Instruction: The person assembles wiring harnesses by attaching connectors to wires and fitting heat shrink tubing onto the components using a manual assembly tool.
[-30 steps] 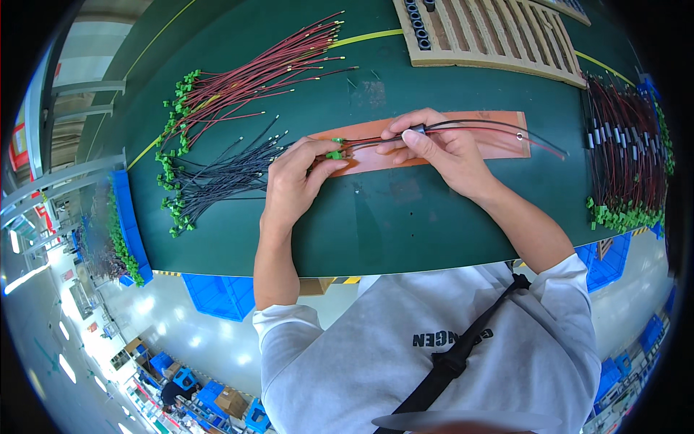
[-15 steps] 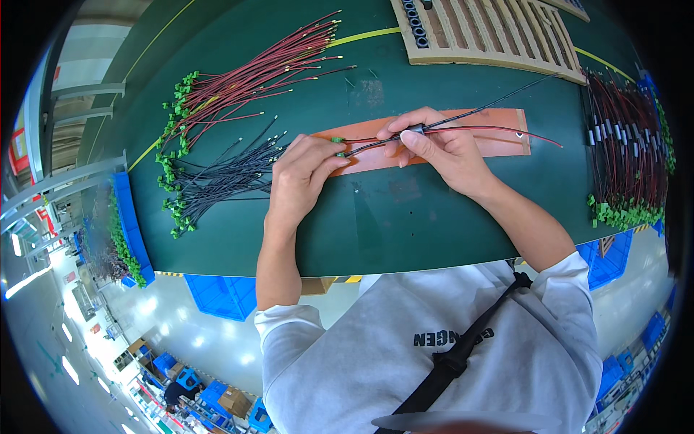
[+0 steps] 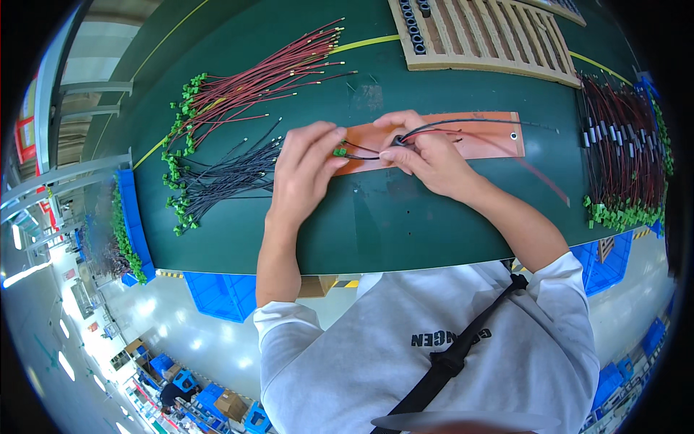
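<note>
Hands meet over an orange mat (image 3: 477, 141) lying on a green table (image 3: 376, 224), seen from the head camera. The left hand (image 3: 303, 170) pinches a small green connector (image 3: 339, 152) between thumb and fingertips, at the mat's left end. From this connector a red and black wire pair (image 3: 448, 126) runs rightward into the right hand (image 3: 426, 155), which closes around a small dark ring (image 3: 400, 141) through which the wires appear to pass; the wire tails trail on across the mat towards its right end. To the left of the hands lies a fan of red wires (image 3: 267, 72) with green connectors, and below it a bundle of black wires (image 3: 217, 177), both well apart from the mat. A wooden slatted rack (image 3: 491, 36) sits at the far edge. A heap of finished wires (image 3: 622, 145) lies at the right.
</note>
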The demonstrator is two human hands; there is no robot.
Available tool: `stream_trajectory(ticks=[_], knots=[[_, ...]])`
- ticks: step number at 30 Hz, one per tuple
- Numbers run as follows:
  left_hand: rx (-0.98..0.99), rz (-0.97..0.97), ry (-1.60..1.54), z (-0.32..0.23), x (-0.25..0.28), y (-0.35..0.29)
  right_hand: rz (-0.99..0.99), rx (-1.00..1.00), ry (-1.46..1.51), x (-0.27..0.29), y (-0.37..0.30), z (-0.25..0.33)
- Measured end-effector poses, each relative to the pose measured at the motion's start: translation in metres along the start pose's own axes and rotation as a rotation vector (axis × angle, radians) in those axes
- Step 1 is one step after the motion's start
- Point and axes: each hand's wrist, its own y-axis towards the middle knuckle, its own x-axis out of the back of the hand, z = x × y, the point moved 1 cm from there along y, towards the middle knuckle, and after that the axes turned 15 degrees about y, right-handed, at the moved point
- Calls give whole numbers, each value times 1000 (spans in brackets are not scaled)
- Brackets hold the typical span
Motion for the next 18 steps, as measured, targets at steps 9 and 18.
stream_trajectory(ticks=[9,18], knots=[[-526,14,585,-48,11,40,-12,237,-188,-4,-2,1],[-241,-100,537,46,28,31,50,132,-184,-3,-10,2]])
